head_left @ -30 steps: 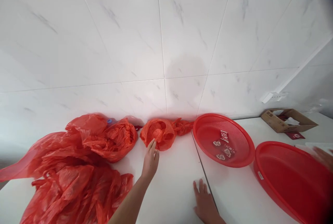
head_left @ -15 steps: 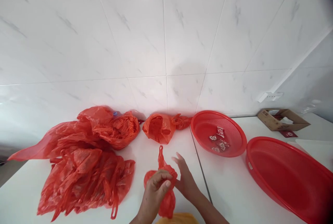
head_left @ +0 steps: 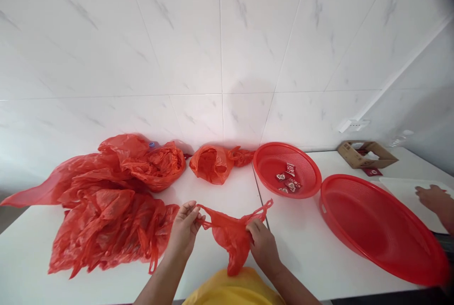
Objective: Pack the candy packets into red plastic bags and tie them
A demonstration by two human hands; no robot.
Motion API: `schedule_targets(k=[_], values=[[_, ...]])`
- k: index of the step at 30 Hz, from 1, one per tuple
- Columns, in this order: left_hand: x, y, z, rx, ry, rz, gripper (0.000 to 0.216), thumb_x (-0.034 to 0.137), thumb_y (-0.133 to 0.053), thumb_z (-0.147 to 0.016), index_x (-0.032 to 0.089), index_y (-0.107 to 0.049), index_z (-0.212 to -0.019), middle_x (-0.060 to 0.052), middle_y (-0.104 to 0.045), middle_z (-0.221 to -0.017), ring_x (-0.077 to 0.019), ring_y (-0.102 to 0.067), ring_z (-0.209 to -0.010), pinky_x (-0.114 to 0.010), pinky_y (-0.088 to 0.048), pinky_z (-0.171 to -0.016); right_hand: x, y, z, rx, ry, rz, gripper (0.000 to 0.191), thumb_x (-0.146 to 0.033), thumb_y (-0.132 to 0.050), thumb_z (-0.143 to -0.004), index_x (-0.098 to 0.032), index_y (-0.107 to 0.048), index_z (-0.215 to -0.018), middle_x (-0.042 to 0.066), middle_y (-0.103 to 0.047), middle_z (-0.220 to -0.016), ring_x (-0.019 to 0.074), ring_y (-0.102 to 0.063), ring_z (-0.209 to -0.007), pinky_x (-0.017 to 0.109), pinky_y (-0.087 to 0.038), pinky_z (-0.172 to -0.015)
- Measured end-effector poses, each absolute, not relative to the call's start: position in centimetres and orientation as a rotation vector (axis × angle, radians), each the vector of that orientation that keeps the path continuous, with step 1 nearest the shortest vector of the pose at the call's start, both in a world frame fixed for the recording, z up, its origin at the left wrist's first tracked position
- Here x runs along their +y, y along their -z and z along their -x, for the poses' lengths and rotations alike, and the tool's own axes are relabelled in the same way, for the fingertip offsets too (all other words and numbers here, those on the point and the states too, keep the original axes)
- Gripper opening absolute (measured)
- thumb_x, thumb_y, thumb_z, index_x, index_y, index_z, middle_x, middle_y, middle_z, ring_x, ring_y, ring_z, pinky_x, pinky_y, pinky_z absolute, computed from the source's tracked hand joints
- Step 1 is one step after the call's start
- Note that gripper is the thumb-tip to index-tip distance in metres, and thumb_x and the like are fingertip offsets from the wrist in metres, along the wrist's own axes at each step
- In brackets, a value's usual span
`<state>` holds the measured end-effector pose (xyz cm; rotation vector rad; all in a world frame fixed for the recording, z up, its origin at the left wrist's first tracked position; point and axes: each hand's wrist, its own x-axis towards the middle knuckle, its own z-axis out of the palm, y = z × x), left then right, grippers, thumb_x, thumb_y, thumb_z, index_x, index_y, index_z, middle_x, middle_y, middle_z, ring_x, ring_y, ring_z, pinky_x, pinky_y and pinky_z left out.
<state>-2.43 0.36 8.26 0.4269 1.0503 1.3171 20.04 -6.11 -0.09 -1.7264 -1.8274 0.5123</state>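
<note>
Between my hands a red plastic bag (head_left: 232, 236) is stretched out above the near edge of the white table. My left hand (head_left: 187, 227) pinches one of its handle loops. On the other side, my right hand (head_left: 261, 243) is closed on the bag's upper right part, and the other handle sticks out above the fingers. A large heap of crumpled red plastic bags (head_left: 109, 229) lies to the left of my left hand. Beyond the held bag, near the wall, sits an open-mouthed red bag (head_left: 213, 163) with more red plastic bunched inside.
A round red basket (head_left: 262, 179) with several small red-and-white packets stands behind my right hand. A larger red basket (head_left: 326, 229) is farther right. At the back right are a cardboard box (head_left: 367, 161) and a white board (head_left: 400, 191). Another person's hand (head_left: 431, 197) reaches over it.
My hands have moved apart, spreading the bag that was bunched between them. My left hand now grips a handle loop. The view has tilted down, and another person's hand has appeared at the right.
</note>
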Motion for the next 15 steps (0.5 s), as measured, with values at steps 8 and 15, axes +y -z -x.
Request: schedule_targets(k=[8, 15], values=[[-1.2, -7.9, -1.3, 1.021, -1.038, -0.781, 0.033, 0.026, -0.074, -0.070, 0.020, -0.062, -0.101, -0.005, -0.068, -0.105, -0.0023, -0.048, -0.049, -0.015, -0.026, -0.038, -6.4, -5.0, -18.9, -1.956, -1.213, 1.553, 0.023, -0.040, -0.051, -0.083, -0.020, -0.063, -0.083, 0.003, -0.067, -0.082, 0.0171, -0.058, -0.072, 0.028, -0.040, -0.067], [-2.9, -9.5, -3.1, 0.715, -0.767, -0.833, 0.028, 0.030, -0.073, -0.075, 0.021, -0.063, -0.099, -0.001, -0.068, -0.079, -0.0040, -0.044, -0.043, -0.019, -0.037, -0.046, -4.4, -5.3, -16.9, -1.320, -1.700, 0.970, 0.038, -0.036, -0.038, -0.089, -0.017, -0.064, -0.070, 0.002, -0.062, -0.065, 0.0163, -0.059, -0.069, 0.030, -0.048, -0.069]])
